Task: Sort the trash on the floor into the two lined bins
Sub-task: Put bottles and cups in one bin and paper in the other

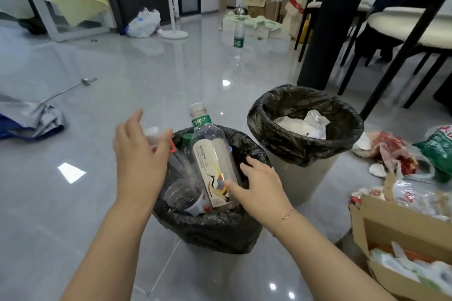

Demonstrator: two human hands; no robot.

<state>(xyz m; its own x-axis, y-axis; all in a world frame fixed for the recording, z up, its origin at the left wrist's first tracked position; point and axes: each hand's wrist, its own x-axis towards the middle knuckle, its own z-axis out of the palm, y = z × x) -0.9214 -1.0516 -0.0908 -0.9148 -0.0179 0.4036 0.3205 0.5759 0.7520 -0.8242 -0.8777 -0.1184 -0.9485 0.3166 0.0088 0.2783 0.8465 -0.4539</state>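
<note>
Near bin (210,232): crammed with bottles; tall bottle (214,156) propped inside, neck above rim.
Hands: left hand (139,149) and right hand (261,190) released, fingers straight, flanking the tall bottle.
Far bin (305,134): behind-right of near bin; paper held.
Step advice: bottle best laid flat, pressed down.
Remaining: wrappers (391,151) right of far bin.

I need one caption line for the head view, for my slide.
Both hands over the near bin, full of plastic bottles; far bin holds paper waste.
</note>
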